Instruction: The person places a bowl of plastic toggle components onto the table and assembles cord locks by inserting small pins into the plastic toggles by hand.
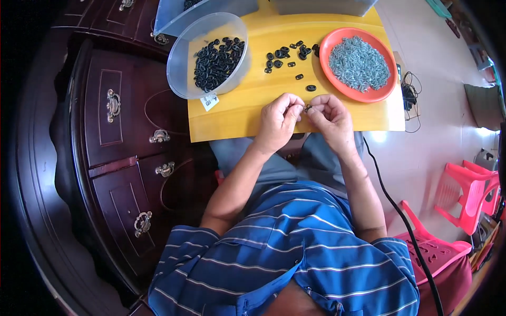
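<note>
My left hand (279,118) and my right hand (333,121) meet at the near edge of the yellow table (226,124), fingertips almost touching. Between the right thumb and fingers is a small dark piece (308,108), mostly covered. The left thumb and forefinger pinch together beside it; what they grip is too small to make out. Just beyond the fingers lies a black oval piece with holes (311,88). Farther back, several similar black pieces (285,51) are scattered. To the right, an orange-red plate (363,96) holds a heap of slim, shiny grey-blue pieces (358,63).
A clear round tub (176,66) of black pieces (219,66) stands left on the table, a white label (209,102) by its base. Two plastic bins (211,11) sit behind. Dark wooden drawers (118,116) flank the left; a black cable (392,195) and pink chairs (458,195) are right.
</note>
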A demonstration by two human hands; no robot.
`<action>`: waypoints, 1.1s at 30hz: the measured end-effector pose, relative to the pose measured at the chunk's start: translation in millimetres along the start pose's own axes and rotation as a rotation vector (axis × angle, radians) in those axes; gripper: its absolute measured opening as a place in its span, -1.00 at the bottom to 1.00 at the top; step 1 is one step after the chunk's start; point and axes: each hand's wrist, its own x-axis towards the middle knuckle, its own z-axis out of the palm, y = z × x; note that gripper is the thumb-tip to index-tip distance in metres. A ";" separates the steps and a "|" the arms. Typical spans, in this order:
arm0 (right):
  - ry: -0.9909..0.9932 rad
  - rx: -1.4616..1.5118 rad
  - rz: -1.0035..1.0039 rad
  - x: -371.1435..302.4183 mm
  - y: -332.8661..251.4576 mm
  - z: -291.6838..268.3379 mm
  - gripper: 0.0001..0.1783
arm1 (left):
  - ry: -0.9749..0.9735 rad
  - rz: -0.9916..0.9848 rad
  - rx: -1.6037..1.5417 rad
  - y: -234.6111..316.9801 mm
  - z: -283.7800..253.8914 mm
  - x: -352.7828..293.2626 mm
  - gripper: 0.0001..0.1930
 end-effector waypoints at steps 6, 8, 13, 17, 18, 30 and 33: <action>-0.005 0.029 0.024 -0.8 -7.3 5.0 -0.84 | 0.087 -0.036 -0.045 -4.2 -13.7 -2.6 -0.91; -0.017 0.038 0.034 -2.8 -10.1 9.4 -0.85 | 0.109 -0.044 -0.025 -5.1 -21.8 -10.6 -0.90; -0.078 -0.080 0.015 -0.6 -5.2 24.0 -0.90 | 0.221 -0.032 -0.073 -19.9 -47.9 -42.3 -0.93; -0.153 -0.521 -0.171 17.4 1.6 70.0 -0.93 | 0.428 -0.113 -0.218 -34.6 -76.2 -73.5 -0.94; -0.157 -0.541 -0.225 23.0 5.4 84.4 -0.91 | 0.463 -0.125 -0.215 -33.2 -83.0 -79.5 -0.94; -0.021 -0.876 -0.433 49.1 13.0 106.2 -0.81 | 0.560 -0.098 -0.197 -49.3 -116.3 -97.0 -0.93; 0.132 -0.972 -0.399 31.2 -2.2 60.3 -0.79 | 0.546 -0.098 -0.209 -51.4 -116.0 -93.9 -0.93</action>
